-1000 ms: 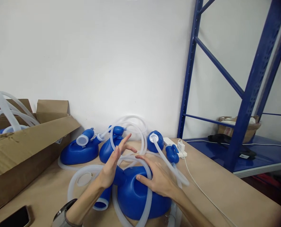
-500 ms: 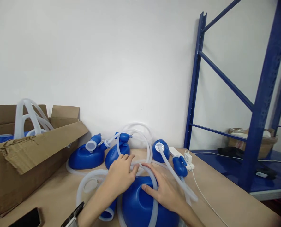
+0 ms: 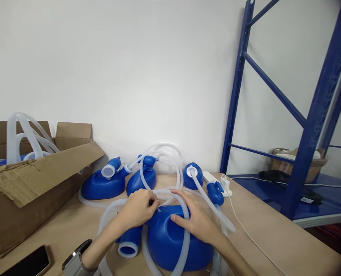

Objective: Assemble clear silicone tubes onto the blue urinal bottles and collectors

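A blue plastic container [image 3: 173,241] with a wide spout lies on the table right in front of me, with a translucent white tube [image 3: 184,237] looped over it. My left hand [image 3: 137,210] is curled shut around the container's neck and the tube near it. My right hand [image 3: 197,220] lies flat on the container's top, fingers spread, pressing on the tube loop.
Three more blue containers [image 3: 103,186] with tubes sit by the wall. An open cardboard box [image 3: 29,180] with tubes stands at left. A phone [image 3: 29,264] lies at the near left edge. A white charger and cable [image 3: 226,186] and a blue metal shelf [image 3: 311,126] are at right.
My left hand dropped from raised and open, came down onto the container's neck and closed its fingers there. My right hand stayed on the container.
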### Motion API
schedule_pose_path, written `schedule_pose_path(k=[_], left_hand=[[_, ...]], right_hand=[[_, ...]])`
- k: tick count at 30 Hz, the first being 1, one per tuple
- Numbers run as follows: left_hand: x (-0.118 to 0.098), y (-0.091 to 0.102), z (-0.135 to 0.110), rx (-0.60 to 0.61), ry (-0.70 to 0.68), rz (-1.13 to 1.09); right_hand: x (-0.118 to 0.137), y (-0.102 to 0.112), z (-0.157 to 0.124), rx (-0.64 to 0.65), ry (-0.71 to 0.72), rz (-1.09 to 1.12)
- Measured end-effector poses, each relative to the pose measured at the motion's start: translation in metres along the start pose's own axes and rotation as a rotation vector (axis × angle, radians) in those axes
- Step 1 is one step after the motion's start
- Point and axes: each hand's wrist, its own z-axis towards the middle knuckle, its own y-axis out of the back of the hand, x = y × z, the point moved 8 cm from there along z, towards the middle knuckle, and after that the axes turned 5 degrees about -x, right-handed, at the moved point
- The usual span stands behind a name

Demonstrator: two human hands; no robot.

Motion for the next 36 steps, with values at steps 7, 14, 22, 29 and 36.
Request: schedule_pose_path(k=[7, 14, 22, 29, 36], left_hand=[[0.008, -0.004, 0.002, -0.010, 0.039, -0.222], [0.012, -0.007, 0.002, 0.048, 0.037, -0.288], [0.013, -0.005, 0.003, 0.076, 0.017, -0.466], [0.018, 0.000, 0.003, 0.054, 0.122, -0.312], [0.013, 0.001, 0.002, 0.091, 0.117, -0.332]], right_hand=[[0.011, 0.001, 0.011, 0.096, -0.054, 0.059], [0.024, -0.019, 0.039, 0.343, -0.191, 0.027], [0.020, -0.039, 0.057, 0.516, -0.181, 0.162], [0.021, -0.041, 0.061, 0.555, -0.159, 0.093], [0.022, -0.039, 0.059, 0.538, -0.104, 0.231]])
